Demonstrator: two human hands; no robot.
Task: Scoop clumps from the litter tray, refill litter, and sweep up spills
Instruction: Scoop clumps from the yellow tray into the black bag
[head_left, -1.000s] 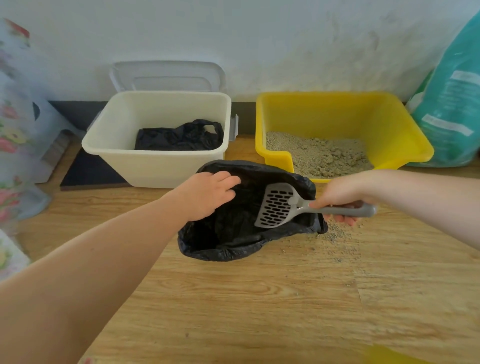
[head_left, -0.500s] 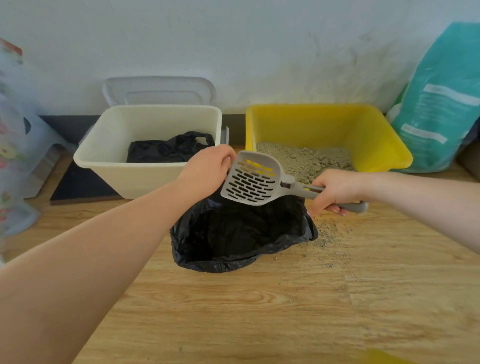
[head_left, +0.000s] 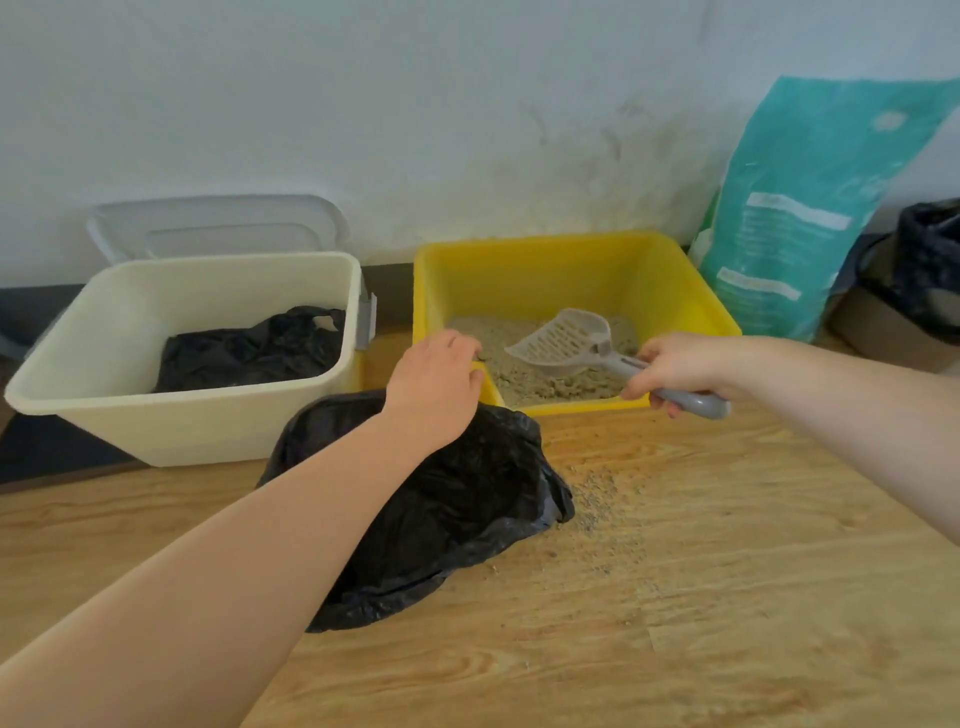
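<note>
Right hand (head_left: 675, 371) grips the scoop (head_left: 563, 345) by its handle; sift low inside the yellow tray (head_left: 691, 312); left hand (head_left: 434, 387), fingers curled, holds the black bag (head_left: 467, 499) open.

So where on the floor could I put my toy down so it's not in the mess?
The wood floor near you, in front of the black bag, looks bare. The strip right of the bag, below the yellow tray, is gritty with spilled litter. By the wall it's crowded: cream bin, tray, teal litter sack.

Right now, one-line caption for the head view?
Right hand dips grey scoop into yellow litter tray; left hand holds black bag.
</note>
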